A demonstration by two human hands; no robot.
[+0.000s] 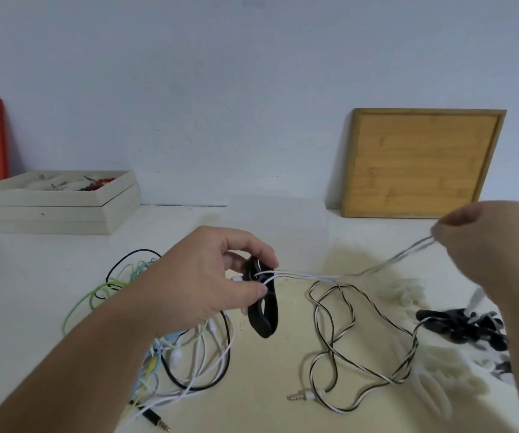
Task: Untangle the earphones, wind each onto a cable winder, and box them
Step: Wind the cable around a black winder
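Winding under way: a person's left hand [220,276] grips a black cable winder [263,310] above the tabletop [49,292]. Thumb and fingers are clamped on the winder's upper end, apparently to anchor it while the white cable [302,274] is drawn taut. The right hand [489,245], blurred, pinches that cable's far stretch, raised and well out to the side, seemingly to keep tension for the wraps. Below and between the hands a striped earphone [308,395] lies loose, and a tangle of earphones [175,357] sits under the left wrist. Spare black winders [461,329] crowd the surface beneath the right hand, leaving little room there. More open surface lies beyond the left hand, toward the box [55,207] by the wall.
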